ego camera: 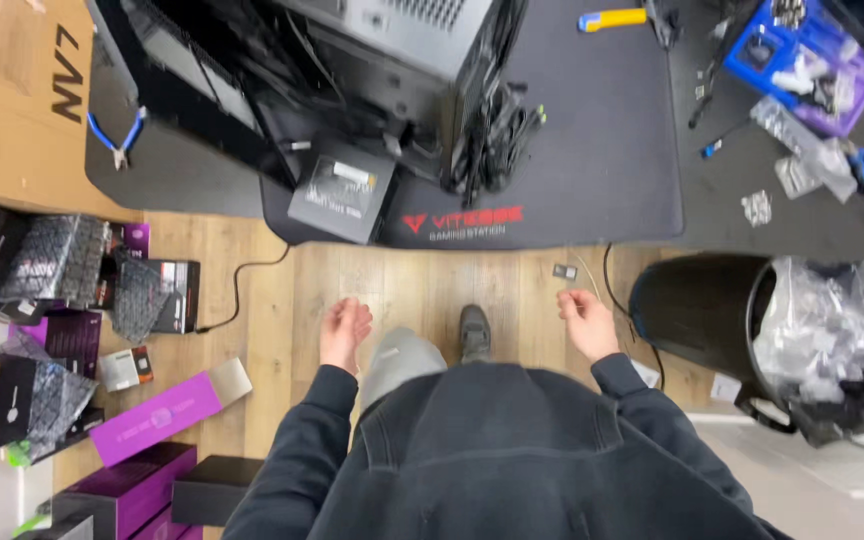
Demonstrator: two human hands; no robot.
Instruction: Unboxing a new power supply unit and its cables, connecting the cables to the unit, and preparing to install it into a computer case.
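Note:
I stand on a wooden floor point(282, 310) in front of a desk with a dark mat point(602, 150). My left hand point(344, 333) hangs at waist height, fingers loosely curled, holding nothing. My right hand point(586, 322) is also empty, its fingers slightly bent, apart from the desk edge. An opened black computer case point(372, 60) with a bundle of black cables point(497, 140) stands on the mat above both hands. A small dark box point(342, 195) lies at the mat's front edge, nearest my left hand.
A black bin point(712, 310) lined with a clear plastic bag stands at the right. Purple and black boxes point(142, 420) crowd the floor at the left. Blue pliers point(117, 140) lie by a cardboard box point(17, 100). A blue tray point(802, 55) of parts sits far right.

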